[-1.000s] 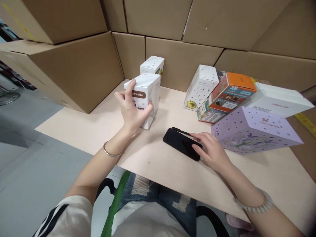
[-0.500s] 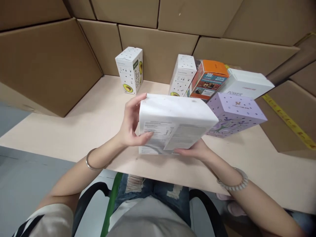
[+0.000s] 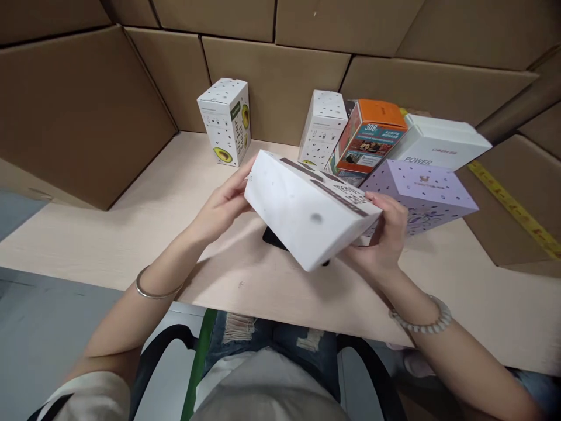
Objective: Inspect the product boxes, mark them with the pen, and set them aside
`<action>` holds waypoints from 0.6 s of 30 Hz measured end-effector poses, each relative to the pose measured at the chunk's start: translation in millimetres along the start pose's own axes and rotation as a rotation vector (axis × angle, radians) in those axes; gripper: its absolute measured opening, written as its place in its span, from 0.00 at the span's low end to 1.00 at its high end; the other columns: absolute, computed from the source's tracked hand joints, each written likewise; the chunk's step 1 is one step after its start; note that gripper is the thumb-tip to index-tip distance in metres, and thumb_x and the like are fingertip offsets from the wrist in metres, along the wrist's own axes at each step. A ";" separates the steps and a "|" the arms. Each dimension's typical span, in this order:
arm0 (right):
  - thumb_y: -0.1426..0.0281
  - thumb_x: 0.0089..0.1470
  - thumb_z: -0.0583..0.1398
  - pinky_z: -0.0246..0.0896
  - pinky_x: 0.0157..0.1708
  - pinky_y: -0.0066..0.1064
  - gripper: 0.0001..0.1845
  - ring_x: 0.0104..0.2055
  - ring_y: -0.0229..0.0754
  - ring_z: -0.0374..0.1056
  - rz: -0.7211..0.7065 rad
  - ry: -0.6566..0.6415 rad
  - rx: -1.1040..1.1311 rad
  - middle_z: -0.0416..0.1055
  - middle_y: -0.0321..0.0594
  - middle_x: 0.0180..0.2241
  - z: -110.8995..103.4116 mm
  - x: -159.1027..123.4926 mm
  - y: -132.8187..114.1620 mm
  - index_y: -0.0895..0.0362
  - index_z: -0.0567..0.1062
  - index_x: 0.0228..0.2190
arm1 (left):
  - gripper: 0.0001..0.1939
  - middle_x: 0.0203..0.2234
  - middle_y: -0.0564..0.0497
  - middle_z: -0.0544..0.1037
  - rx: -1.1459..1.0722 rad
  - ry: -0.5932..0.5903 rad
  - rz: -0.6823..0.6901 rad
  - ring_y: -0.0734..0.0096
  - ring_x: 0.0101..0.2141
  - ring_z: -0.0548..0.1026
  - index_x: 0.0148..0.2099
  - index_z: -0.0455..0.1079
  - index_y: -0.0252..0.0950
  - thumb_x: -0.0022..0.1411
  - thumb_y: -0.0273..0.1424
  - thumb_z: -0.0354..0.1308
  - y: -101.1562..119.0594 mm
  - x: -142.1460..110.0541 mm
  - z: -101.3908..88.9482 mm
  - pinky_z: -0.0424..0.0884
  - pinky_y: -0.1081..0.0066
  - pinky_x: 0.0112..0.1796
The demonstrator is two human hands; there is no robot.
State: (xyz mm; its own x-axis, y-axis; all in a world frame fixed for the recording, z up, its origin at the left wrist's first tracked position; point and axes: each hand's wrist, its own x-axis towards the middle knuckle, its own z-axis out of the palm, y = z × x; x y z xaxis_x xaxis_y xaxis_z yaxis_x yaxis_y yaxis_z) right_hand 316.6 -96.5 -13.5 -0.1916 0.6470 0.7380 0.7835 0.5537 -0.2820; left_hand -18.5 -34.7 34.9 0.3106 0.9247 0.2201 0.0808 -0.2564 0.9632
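Observation:
A white carton (image 3: 307, 213) with a brown label is held tilted above the table between both hands. My left hand (image 3: 221, 204) grips its left end, fingers curled round the edge. My right hand (image 3: 383, 234) clasps its right end, fingers over the top. Under the carton lies a black phone (image 3: 274, 238), mostly hidden.
On the pale table (image 3: 131, 234) stand a white avocado-print box (image 3: 224, 120), a second speckled box (image 3: 323, 126), an orange box (image 3: 370, 137), a white POWER box (image 3: 438, 146) and a lilac box (image 3: 423, 190). Cardboard cartons (image 3: 87, 111) wall the left and back.
The carton went from standing on the table in my left hand to lifted in both hands, then rotated so its labelled face points up. My right hand left the phone.

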 end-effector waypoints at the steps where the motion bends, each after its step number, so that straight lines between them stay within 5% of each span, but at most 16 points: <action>1: 0.54 0.64 0.67 0.63 0.66 0.77 0.46 0.67 0.73 0.66 -0.020 0.047 -0.047 0.69 0.57 0.63 -0.9 -0.3 -0.8 0.43 0.55 0.74 | 0.46 0.64 0.38 0.80 -0.107 0.012 -0.135 0.48 0.57 0.85 0.82 0.53 0.46 0.69 0.53 0.62 1.1 1.5 -0.4 0.82 0.49 0.60; 4: 0.56 0.61 0.70 0.59 0.67 0.80 0.41 0.68 0.75 0.65 -0.031 0.007 -0.142 0.72 0.52 0.60 -1.0 -3.6 -3.9 0.39 0.65 0.71 | 0.55 0.47 0.34 0.87 -0.353 0.001 -0.447 0.52 0.36 0.89 0.84 0.37 0.32 0.73 0.62 0.50 2.0 3.8 -4.0 0.87 0.53 0.44; 6: 0.59 0.61 0.71 0.58 0.68 0.81 0.32 0.68 0.75 0.66 -0.011 -0.086 -0.148 0.76 0.48 0.57 0.2 -5.3 -9.5 0.35 0.74 0.65 | 0.59 0.43 0.33 0.88 -0.441 -0.085 -0.528 0.49 0.33 0.89 0.83 0.34 0.27 0.72 0.66 0.46 2.1 2.5 -5.5 0.87 0.55 0.40; 9: 0.63 0.66 0.69 0.65 0.68 0.75 0.19 0.66 0.66 0.72 -0.042 -0.385 -0.084 0.83 0.39 0.50 1.7 -2.2 -26.0 0.29 0.82 0.55 | 0.56 0.43 0.35 0.89 -0.488 -0.245 -0.560 0.45 0.36 0.90 0.82 0.48 0.32 0.70 0.69 0.45 1.8 -0.9 -1.7 0.87 0.57 0.37; 12: 0.68 0.72 0.62 0.76 0.67 0.58 0.16 0.62 0.54 0.78 -0.147 -0.678 0.065 0.87 0.31 0.47 2.0 6.1 -46.5 0.33 0.84 0.51 | 0.48 0.43 0.36 0.89 -0.459 -0.329 -0.615 0.47 0.35 0.90 0.74 0.65 0.36 0.69 0.67 0.51 -1.5 -0.9 5.8 0.87 0.60 0.33; 18: 0.73 0.72 0.58 0.83 0.61 0.41 0.19 0.55 0.43 0.84 -0.197 -1.019 0.269 0.85 0.21 0.55 -5.9 16.6 -67.4 0.40 0.85 0.51 | 0.33 0.39 0.41 0.90 -0.435 -0.231 -0.581 0.58 0.32 0.88 0.61 0.79 0.34 0.71 0.57 0.60 -6.6 5.4 10.7 0.84 0.67 0.30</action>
State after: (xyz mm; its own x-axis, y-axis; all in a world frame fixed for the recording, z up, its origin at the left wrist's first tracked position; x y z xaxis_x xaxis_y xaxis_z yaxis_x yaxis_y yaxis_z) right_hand 264.1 -126.2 21.4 -0.8009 0.5976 -0.0390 0.5529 0.7129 -0.4314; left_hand -7.2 -31.0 28.1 0.5266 0.7825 -0.3323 -0.0736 0.4314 0.8992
